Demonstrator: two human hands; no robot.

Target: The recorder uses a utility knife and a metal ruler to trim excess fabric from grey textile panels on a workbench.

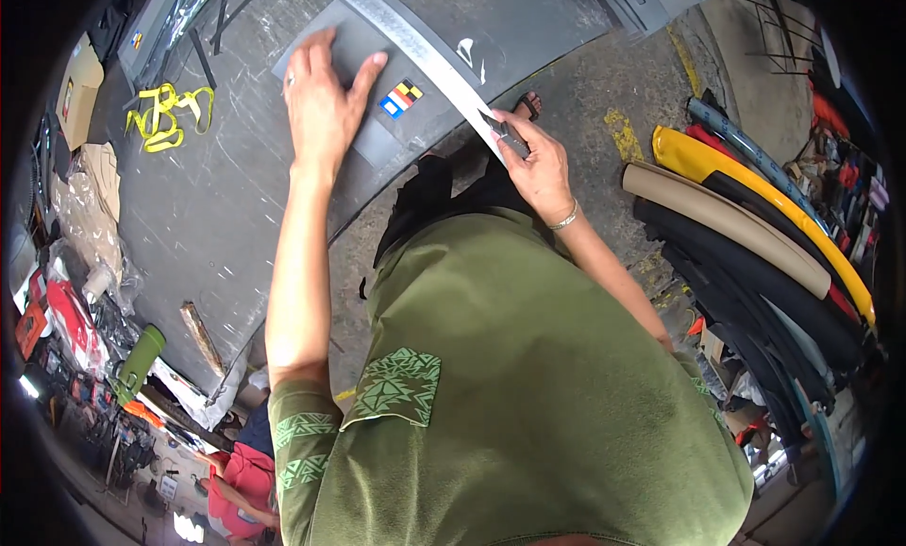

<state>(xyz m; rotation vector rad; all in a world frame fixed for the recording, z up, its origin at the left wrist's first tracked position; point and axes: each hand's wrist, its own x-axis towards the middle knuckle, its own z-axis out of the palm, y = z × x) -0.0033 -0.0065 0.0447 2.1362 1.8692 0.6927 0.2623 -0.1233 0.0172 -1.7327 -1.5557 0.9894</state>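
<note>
My left hand [326, 98] lies on a grey sheet [354, 50] with its fingers spread and thumb out, holding nothing. Just right of its thumb, a small patch with coloured flag blocks [400, 99] sits on that sheet. A long silvery metal ruler [415, 44] crosses the sheet's right side and reaches toward me over the table edge. At its near end my right hand [540, 168] is closed around a dark, slim tool that looks like a utility knife [510, 135]. Its tip is too small to make out, close against the ruler.
The dark scratched table [217, 206] bears a tangle of yellow strap [170, 117], a wooden stick [202, 338] and more grey sheets [651, 3]. On the right lie material rolls, including a yellow one [755, 201] and a tan one [727, 225]. A person in red [243, 489] is at lower left.
</note>
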